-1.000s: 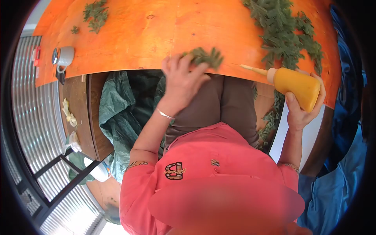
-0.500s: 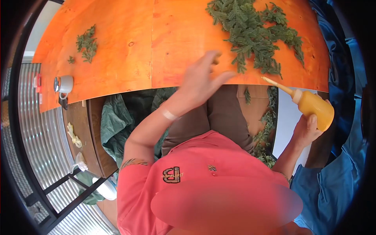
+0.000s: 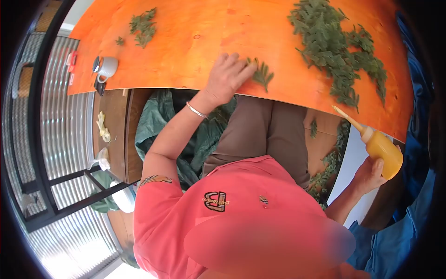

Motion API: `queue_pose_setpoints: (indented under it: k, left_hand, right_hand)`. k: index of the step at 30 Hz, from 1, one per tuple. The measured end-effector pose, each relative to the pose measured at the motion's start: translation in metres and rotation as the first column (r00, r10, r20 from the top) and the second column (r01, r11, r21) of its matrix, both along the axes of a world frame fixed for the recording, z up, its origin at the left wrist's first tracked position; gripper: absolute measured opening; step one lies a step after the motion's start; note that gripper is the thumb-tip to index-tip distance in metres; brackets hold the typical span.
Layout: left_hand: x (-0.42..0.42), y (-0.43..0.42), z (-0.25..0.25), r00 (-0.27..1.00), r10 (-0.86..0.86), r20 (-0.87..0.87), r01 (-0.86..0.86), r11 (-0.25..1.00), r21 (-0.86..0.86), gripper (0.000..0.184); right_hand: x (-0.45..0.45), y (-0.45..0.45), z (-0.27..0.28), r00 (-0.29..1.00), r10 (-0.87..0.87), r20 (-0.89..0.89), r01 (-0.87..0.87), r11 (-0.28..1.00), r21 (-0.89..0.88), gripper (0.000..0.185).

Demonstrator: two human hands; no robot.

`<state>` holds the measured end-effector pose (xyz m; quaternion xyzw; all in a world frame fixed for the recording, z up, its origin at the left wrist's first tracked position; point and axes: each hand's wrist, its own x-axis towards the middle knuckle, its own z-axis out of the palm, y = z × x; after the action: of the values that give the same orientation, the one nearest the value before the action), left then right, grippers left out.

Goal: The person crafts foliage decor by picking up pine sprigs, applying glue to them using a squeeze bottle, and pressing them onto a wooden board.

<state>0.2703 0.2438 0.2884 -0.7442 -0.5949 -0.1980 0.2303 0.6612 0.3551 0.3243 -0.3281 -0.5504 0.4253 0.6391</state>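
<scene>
My left hand, with a bracelet at its wrist, is over the front edge of the orange table. Its thumb and fingers are pinched on the stem end of a small green sprig, whose leaves point right and toward me. My right hand is off the table's right front corner, wrapped round a yellow squeeze bottle. The bottle's long nozzle points up and to the left, toward the table edge. A pile of green sprigs lies on the right half of the table.
A few sprigs lie at the table's left, near a grey cup-like container. Below are a wooden cabinet, a dark green sheet and greenery on the floor. Blue fabric hangs at the right.
My left hand was open and empty in the air; now it has closed on a sprig, farther left of the pile. The view has shifted, and my right hand still holds the bottle.
</scene>
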Motion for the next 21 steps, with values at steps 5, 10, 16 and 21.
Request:
queue_pose_setpoints:
  k: [5, 10, 16, 21]
  left_hand:
    - [0.022, -0.024, -0.01, 0.985, 0.106, 0.136, -0.083, 0.983, -0.166, 0.036]
    - [0.037, -0.038, -0.013, 0.926, 0.241, 0.291, -0.15, 0.942, -0.302, 0.042]
    - [0.064, -0.046, -0.011, 0.888, 0.35, 0.298, -0.273, 0.923, -0.272, 0.052]
    - [0.064, -0.044, -0.033, 0.825, 0.266, 0.499, -0.246, 0.963, -0.107, 0.057]
  right_hand:
    - [-0.009, 0.004, -0.008, 0.995, 0.098, -0.007, -0.098, 0.995, -0.014, 0.077]
    - [-0.028, 0.003, -0.008, 0.989, 0.149, 0.013, -0.149, 0.989, -0.026, 0.079]
    - [-0.058, 0.0, -0.007, 0.974, 0.225, 0.038, -0.224, 0.974, -0.027, 0.081]
    - [-0.074, 0.003, -0.006, 0.96, 0.274, 0.061, -0.274, 0.962, -0.012, 0.081]
